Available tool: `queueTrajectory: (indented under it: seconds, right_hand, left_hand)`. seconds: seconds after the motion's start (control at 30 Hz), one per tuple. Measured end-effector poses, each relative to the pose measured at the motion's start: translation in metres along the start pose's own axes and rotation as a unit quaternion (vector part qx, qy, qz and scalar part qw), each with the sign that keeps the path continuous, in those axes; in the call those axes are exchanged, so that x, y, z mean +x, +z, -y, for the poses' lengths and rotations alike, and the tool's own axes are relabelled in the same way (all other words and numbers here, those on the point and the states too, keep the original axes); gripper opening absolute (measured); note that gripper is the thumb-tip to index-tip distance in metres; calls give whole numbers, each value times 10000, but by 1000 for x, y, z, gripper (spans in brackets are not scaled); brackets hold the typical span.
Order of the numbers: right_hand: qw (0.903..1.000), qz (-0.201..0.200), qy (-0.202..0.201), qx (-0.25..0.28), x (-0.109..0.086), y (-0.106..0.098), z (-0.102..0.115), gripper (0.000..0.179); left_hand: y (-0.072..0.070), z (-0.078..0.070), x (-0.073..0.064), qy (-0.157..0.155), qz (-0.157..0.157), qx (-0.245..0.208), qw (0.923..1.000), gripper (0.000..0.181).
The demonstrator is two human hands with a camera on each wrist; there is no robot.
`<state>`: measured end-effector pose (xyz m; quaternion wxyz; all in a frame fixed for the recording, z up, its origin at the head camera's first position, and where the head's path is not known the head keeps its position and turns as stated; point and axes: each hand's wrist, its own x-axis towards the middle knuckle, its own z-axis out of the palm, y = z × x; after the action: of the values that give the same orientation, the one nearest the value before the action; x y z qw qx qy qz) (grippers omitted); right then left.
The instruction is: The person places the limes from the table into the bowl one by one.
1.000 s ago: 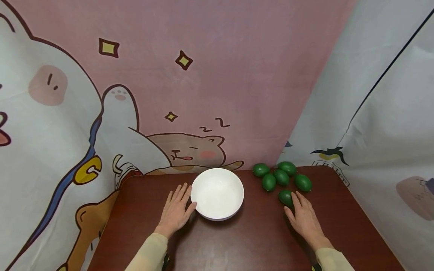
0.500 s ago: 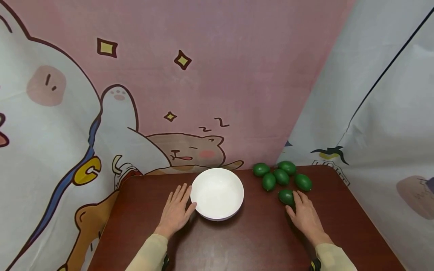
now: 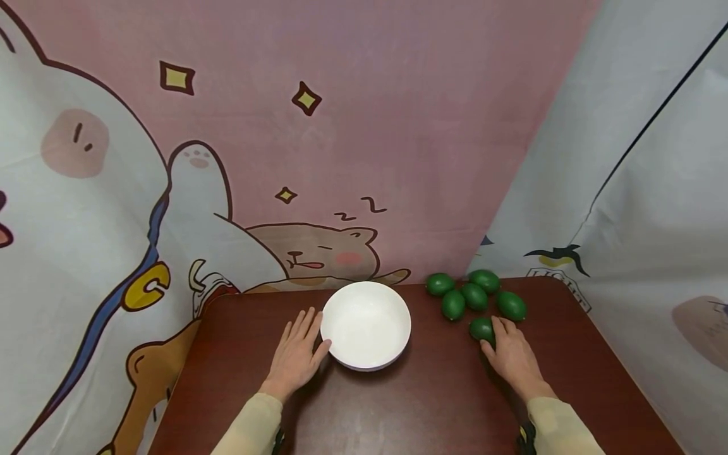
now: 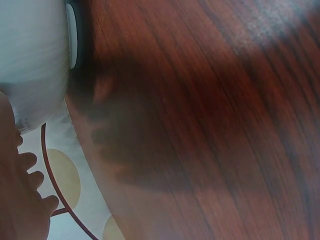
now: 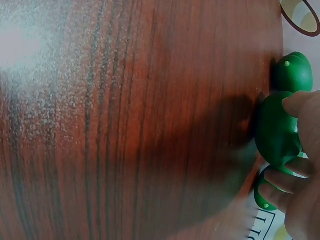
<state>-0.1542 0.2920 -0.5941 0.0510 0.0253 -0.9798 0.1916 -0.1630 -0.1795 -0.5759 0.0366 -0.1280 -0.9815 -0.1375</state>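
Note:
A white bowl (image 3: 366, 325) stands on the dark wooden table, left of several green limes. My left hand (image 3: 296, 354) rests against the bowl's left side, fingers straight and thumb near the rim; in the left wrist view, part of that hand (image 4: 20, 185) shows beside the bowl wall (image 4: 32, 55). At the right, my right hand (image 3: 514, 357) holds the nearest lime (image 3: 481, 329). The right wrist view has this lime (image 5: 275, 130) between the thumb and fingers, still low at the table. Its right part is covered by the fingers in the head view.
Behind the held lime, several other limes (image 3: 474, 296) lie grouped near the table's back edge. The wooden table (image 3: 409, 411) reaches a printed cloth backdrop (image 3: 398, 158) at the back, and a white cloth (image 3: 637, 253) hangs on the right.
My right hand has shifted slightly forward and its fingers and thumb have closed in around the nearest lime. The left hand and the bowl stay in place.

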Motion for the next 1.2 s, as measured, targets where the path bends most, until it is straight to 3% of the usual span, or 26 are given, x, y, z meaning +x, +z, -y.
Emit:
queueTrajectory:
  seconds: [0.3, 1.2]
  right_hand:
    - [9997, 220, 110, 65, 4, 3, -1, 70]
    - [9996, 136, 222, 117, 2, 4, -6, 67]
  left_hand:
    - [0, 1, -1, 38, -68, -48, 10000, 71]
    - [4, 3, -1, 42, -78, 119, 9999, 71]
